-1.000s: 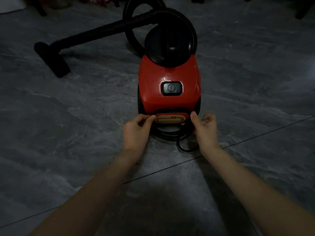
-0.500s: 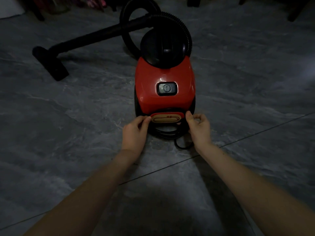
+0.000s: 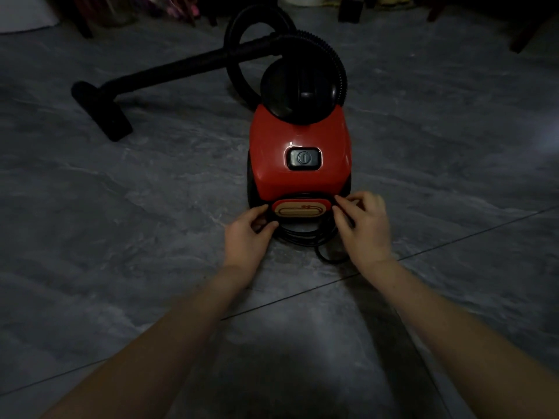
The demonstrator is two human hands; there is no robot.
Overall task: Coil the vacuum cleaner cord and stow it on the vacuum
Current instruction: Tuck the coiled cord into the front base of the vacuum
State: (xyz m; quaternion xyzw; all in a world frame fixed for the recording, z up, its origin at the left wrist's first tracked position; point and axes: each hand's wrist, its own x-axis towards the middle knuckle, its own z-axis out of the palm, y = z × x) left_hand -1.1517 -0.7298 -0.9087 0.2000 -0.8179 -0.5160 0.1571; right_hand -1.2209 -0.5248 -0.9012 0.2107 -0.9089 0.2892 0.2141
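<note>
Grey marbled tile floor (image 3: 121, 237). Between 2 hands, red plastic canister vacuum (image 3: 299, 131) with black cord (image 3: 302, 235) coiled round its near end. Curled fingers of left hand (image 3: 246, 237) and right hand (image 3: 366, 231) pinching the coil's sides.

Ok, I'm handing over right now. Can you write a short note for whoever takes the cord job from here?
Left hand: pinches the cord at the left end of the plate on the vacuum.
Right hand: fingers curled on the cord at the plate's right end.
Done: most of the cord is wound in loops under the plate, at the vacuum's near end.
Left: a loose loop lies on the floor just in front of the coil; tuck it in. The plug is not visible.
</note>
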